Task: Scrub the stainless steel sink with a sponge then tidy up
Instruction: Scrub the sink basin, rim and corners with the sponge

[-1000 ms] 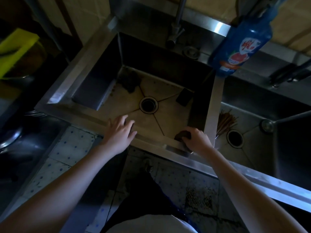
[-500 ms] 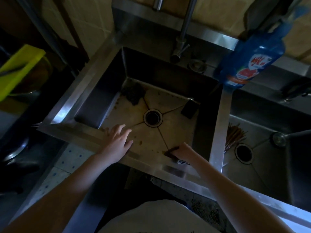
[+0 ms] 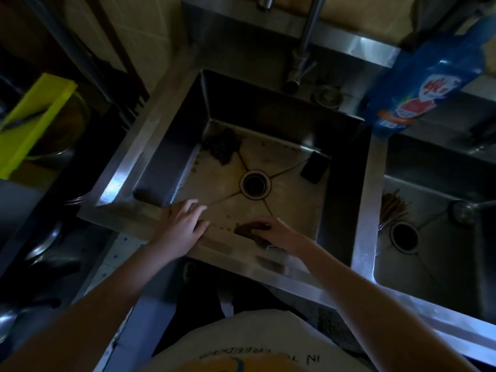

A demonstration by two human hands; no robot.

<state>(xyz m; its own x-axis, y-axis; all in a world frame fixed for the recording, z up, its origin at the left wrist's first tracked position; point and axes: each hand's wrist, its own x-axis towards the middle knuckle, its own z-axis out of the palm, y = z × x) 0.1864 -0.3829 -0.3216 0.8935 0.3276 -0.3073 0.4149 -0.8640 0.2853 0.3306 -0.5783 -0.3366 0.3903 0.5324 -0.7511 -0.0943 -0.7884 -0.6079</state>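
The left basin of the stainless steel sink [image 3: 346, 183] has a stained floor with a round drain [image 3: 255, 184] in its middle. My right hand [image 3: 281, 234] holds a dark brown sponge [image 3: 248, 228] pressed on the basin floor near the front wall. My left hand [image 3: 183, 222] rests on the sink's front rim, fingers straight and spread over the edge. A dark scouring pad [image 3: 220, 146] lies in the basin's back left corner. A dark rectangular block [image 3: 314, 167] leans at the right wall.
A blue dish soap bottle [image 3: 418, 81] stands on the divider at the back right. The faucet [image 3: 302, 57] hangs over the basin's back edge. The right basin [image 3: 442, 264] holds chopsticks [image 3: 392, 209] and a drain. A yellow-green board [image 3: 32, 122] lies at the left.
My right hand has pushed the sponge from the front rim down onto the basin floor and to the left. The view has shifted downward; my left hand stays on the rim.
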